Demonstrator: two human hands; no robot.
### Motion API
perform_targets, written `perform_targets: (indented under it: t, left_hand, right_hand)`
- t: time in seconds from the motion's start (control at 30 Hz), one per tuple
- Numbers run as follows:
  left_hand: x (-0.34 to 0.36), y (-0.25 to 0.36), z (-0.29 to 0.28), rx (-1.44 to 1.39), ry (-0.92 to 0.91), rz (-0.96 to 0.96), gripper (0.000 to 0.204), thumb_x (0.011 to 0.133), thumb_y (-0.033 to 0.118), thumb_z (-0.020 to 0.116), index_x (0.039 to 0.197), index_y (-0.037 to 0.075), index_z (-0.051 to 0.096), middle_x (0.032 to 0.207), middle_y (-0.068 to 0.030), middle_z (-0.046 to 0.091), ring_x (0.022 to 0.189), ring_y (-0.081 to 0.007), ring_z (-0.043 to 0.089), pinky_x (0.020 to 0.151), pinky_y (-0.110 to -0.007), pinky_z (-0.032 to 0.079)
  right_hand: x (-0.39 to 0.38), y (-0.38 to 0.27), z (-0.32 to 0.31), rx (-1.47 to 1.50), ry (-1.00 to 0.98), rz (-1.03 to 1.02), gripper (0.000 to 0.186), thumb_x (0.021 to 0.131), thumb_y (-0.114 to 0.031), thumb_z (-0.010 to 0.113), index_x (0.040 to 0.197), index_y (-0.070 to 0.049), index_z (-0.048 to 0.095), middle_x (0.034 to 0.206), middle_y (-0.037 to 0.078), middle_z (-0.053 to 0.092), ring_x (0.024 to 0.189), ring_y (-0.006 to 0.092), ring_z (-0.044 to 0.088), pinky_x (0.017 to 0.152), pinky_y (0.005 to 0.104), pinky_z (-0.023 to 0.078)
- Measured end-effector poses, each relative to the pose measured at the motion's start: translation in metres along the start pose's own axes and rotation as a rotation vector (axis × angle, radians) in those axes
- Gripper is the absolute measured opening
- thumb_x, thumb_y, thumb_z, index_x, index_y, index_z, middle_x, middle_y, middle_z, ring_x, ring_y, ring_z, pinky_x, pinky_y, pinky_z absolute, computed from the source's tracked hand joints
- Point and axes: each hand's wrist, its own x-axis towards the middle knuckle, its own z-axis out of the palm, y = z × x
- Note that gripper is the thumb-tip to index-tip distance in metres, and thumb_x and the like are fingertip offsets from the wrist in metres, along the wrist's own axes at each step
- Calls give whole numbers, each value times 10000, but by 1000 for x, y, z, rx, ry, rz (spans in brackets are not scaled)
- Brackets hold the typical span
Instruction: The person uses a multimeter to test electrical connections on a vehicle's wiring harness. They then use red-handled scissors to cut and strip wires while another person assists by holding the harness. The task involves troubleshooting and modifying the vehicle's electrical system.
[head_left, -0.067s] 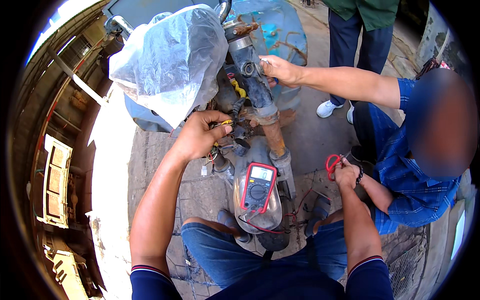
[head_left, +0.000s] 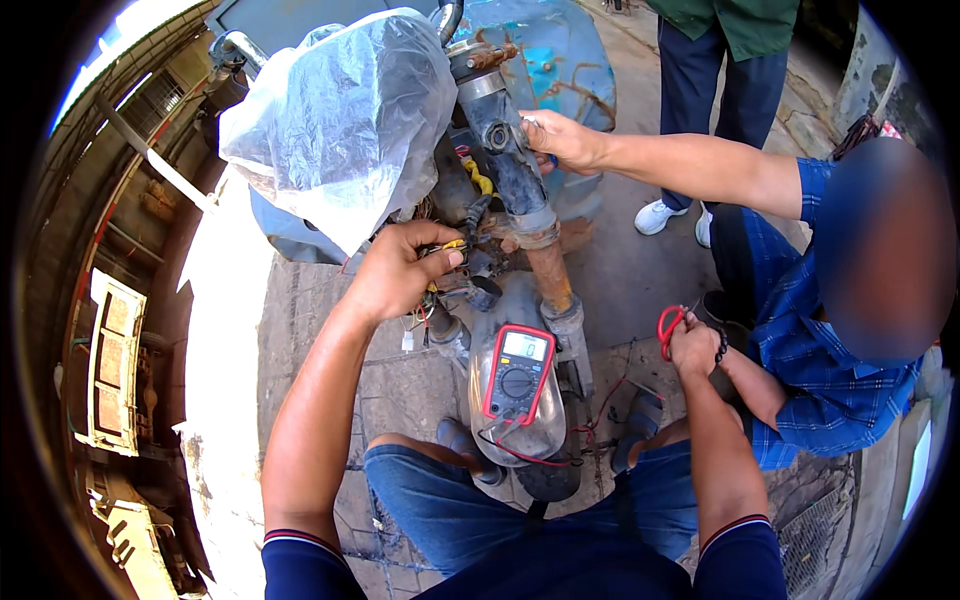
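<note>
My left hand (head_left: 400, 270) is pinched on thin wires (head_left: 453, 244) with yellow on them, among loose wiring beside the front fork (head_left: 515, 170) of a worn vehicle. My fingers partly hide the wire ends. At the right, my right hand (head_left: 693, 350) is closed on the red-handled scissors (head_left: 669, 333); their blades are mostly hidden. A red and grey multimeter (head_left: 518, 374) lies face up on the rounded front fender (head_left: 538, 440), between my knees. Its red and black test leads (head_left: 590, 430) trail toward my right foot.
A person in a blue plaid shirt (head_left: 840, 400) crouches at the right, one hand (head_left: 565, 142) at the fork and a braceleted wrist beside my right hand. Clear plastic (head_left: 340, 120) covers the vehicle's front. Another person's trousers (head_left: 715, 90) show behind. A white connector (head_left: 408, 341) dangles below the wiring.
The red scissor handles have shifted slightly to the right. My left hand stays at the wires, and the multimeter keeps its place on the fender.
</note>
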Motion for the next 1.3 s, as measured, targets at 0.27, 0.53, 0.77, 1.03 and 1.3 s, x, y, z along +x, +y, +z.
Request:
perform_targets:
  t: [0.27,0.53,0.77,1.03,1.3]
  left_hand:
    - [-9,-17,15,283,146,327,266,901,58,772,1152,-29,761,1131,-165,734,1093,-341,675,983,-397,519]
    - [-4,-15,19,189,158,257,265,954,71,744,1193,-43,735,1099,-147,753,982,-230,706,899,-356,548]
    - [-2,9,11,4,47,-32,249,1021,126,694,1176,-67,717,985,-50,737,889,-93,643,812,-281,532]
    - [14,22,9,264,-44,-104,339,1087,277,610,1069,-44,716,808,16,617,768,-83,532,704,-280,430]
    - [14,8,12,-15,-19,-107,279,1099,201,575,1044,-26,728,801,24,618,774,-73,529,720,-272,451]
  right_hand:
    - [-13,-59,-55,390,-390,240,329,1012,-373,657,894,-66,675,822,89,736,823,252,770,798,436,624]
    - [-34,-49,-25,873,-460,131,217,963,-205,688,1146,-97,643,855,46,688,634,160,699,531,276,562]
    - [-186,-133,-126,1543,-747,-124,645,907,-117,708,1484,-4,442,1145,162,658,1061,285,715,919,400,594]
    - [-218,-208,-101,1664,-1296,-77,360,1051,-205,596,1331,-2,495,889,103,650,772,173,644,755,314,532]
    - [-236,-257,-65,1780,-1322,-179,319,1147,-331,480,1220,-26,539,752,90,630,664,162,621,642,283,486]
